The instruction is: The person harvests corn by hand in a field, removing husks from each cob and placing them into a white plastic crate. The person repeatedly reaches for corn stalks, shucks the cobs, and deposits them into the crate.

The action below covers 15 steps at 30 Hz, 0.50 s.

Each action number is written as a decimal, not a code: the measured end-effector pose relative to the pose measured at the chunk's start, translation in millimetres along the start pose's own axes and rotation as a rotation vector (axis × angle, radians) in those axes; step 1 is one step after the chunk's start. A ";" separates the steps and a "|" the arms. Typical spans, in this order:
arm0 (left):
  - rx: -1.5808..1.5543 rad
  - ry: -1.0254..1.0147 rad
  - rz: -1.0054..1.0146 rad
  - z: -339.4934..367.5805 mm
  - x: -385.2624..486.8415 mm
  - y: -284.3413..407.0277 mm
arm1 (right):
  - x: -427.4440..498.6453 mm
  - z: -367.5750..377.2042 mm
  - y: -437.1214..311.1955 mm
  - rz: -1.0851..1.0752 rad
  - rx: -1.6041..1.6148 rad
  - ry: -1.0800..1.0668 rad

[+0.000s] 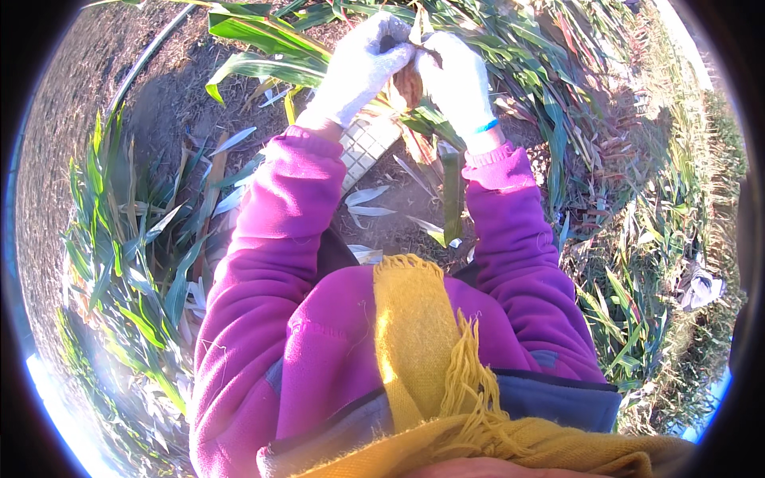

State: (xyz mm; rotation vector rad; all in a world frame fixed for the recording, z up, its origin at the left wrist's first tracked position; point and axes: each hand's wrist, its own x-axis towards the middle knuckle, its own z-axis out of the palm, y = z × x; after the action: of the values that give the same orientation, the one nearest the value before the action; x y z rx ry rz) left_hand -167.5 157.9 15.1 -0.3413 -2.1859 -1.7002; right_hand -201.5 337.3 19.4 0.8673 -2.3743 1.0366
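Near the top centre, both hands, in white knit gloves, meet at the husk tip of a corn ear (407, 85). My left hand (364, 66) pinches pale husk between thumb and fingers. Close beside it, my right hand (455, 77) grips the husk from the other side, its glove edged in blue at the wrist. The ear's brownish husk hangs below and between the hands; the kernels cannot be seen. Green corn leaves (269, 45) lie behind and left of the hands. Beneath the wrists a white tile-like piece with a dark grid (366, 146) is partly covered by the left forearm.
Cut corn stalks with leaves (538, 71) are heaped at the upper right. Another heap of stalks and leaves (131, 251) lies at the left. Loose husks (367, 203) are scattered on bare soil before me. A thin pale pipe or strip (146, 57) crosses the ground at the upper left.
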 end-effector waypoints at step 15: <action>-0.313 -0.180 -0.046 -2.2 5.6 -5.5 | -7.7 2.6 -13.0 0.099 0.030 0.064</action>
State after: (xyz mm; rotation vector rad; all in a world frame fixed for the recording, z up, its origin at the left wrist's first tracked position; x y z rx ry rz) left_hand -174.5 154.3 13.0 -0.5471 -2.0566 -2.1154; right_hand -187.4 331.3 19.8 0.7218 -2.3740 1.1235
